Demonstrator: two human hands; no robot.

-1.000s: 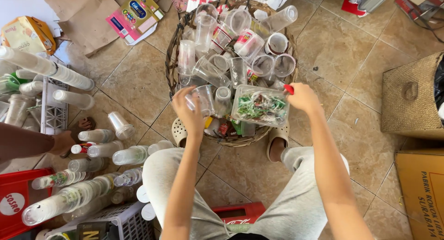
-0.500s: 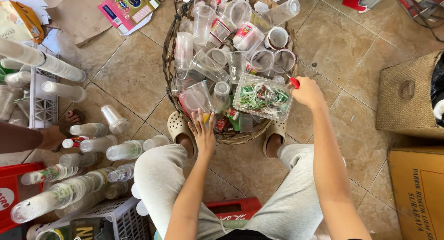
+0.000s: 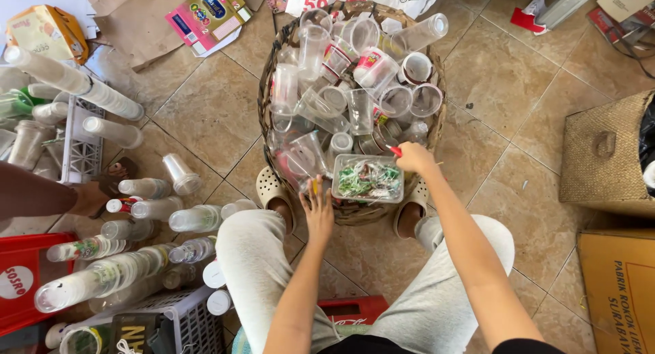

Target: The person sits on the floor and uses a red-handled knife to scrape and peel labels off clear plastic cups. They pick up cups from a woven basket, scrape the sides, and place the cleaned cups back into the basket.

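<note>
A round woven basket (image 3: pixel 434 132) full of clear plastic cups stands on the tiled floor between my feet. My left hand (image 3: pixel 318 209) rests at its near rim with fingers spread, just below a tilted clear cup (image 3: pixel 305 156), and holds nothing. My right hand (image 3: pixel 413 158) is closed on a small red tool (image 3: pixel 394 150) at the basket's near right side. Between my hands, a clear plastic tub (image 3: pixel 369 179) of green and white scraps lies on top of the cups.
Stacks of nested cups (image 3: pixel 75 81) and loose bottles (image 3: pixel 194 218) cover the floor on the left, among white crates (image 3: pixel 80 146) and a red crate (image 3: pixel 20 279). Another person's leg and sandalled foot (image 3: pixel 95 194) reach in from the left. A woven bag (image 3: pixel 604 156) and a cardboard box (image 3: pixel 617 289) sit on the right.
My left hand has let go of the clear cup it held up and dropped to the basket's near rim. The right hand has stayed at the tub with the red tool.
</note>
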